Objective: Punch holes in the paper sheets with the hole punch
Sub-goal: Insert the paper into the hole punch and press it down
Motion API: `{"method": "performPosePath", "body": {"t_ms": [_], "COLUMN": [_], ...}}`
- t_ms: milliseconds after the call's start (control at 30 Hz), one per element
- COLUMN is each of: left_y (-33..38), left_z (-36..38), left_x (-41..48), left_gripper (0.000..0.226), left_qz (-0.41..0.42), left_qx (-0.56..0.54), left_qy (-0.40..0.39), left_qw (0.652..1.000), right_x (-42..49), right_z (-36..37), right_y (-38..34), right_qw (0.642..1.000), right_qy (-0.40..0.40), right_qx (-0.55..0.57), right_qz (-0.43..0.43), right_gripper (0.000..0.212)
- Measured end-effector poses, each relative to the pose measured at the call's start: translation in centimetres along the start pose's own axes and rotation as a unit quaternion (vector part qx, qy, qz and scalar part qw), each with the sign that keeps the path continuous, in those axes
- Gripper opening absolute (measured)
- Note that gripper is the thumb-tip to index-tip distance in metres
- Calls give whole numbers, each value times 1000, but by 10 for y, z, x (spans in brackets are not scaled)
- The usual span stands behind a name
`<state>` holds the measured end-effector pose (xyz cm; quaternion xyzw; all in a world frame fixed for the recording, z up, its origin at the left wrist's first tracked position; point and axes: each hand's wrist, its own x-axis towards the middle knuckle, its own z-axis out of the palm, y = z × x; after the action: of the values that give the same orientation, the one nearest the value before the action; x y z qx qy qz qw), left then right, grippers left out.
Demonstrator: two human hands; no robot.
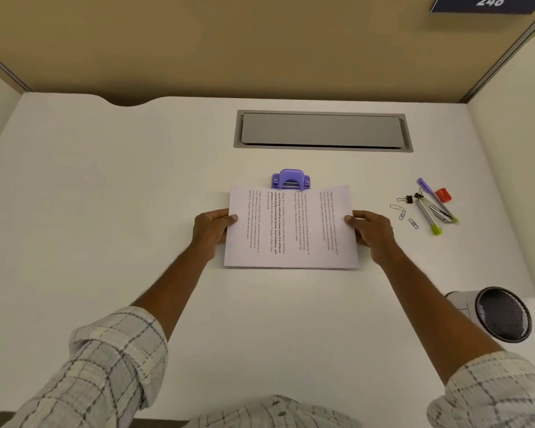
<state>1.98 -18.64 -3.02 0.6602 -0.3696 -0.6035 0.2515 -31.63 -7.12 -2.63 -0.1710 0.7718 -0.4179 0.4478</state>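
Note:
A thin stack of printed paper sheets (291,230) lies sideways in the middle of the white desk (105,186). Its far edge reaches into the mouth of a purple hole punch (291,179) standing just behind it. My left hand (210,231) grips the stack's left edge, thumb on top. My right hand (372,233) grips the right edge the same way. Neither hand touches the punch.
To the right lie paper clips (402,211), a binder clip (406,199), a purple pen (426,186), a green-tipped marker (428,217), a stapler remover (443,213) and a red eraser (443,194). A grey cable hatch (322,131) sits behind; a mesh cup (502,315) stands near right.

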Motion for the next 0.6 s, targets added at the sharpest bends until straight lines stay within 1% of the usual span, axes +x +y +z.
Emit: {"method": "performPosePath", "body": {"t_ms": [167,333,500,600], "left_y": [4,8,11,13], "left_z": [1,2,0,1], "left_x": [4,7,10,14], "left_gripper": [36,36,36,35], "left_qz": [-3,2,19,36], "left_qx": [-12,-20,-6,15], "left_qy": [-3,0,5,11], "left_qw": [1000,1000,1000,999], "right_x": [1,5,10,13], "right_z": [1,2,6,6], "right_y": [-3,-7,-9,-9], "right_qw": [1000,1000,1000,1000], "right_qy": [-6,-10,-8,-7], "right_qx": [-2,2,-4,-10], "right_qz": [5,9,12,10], "right_gripper": [21,16,24,20]}}
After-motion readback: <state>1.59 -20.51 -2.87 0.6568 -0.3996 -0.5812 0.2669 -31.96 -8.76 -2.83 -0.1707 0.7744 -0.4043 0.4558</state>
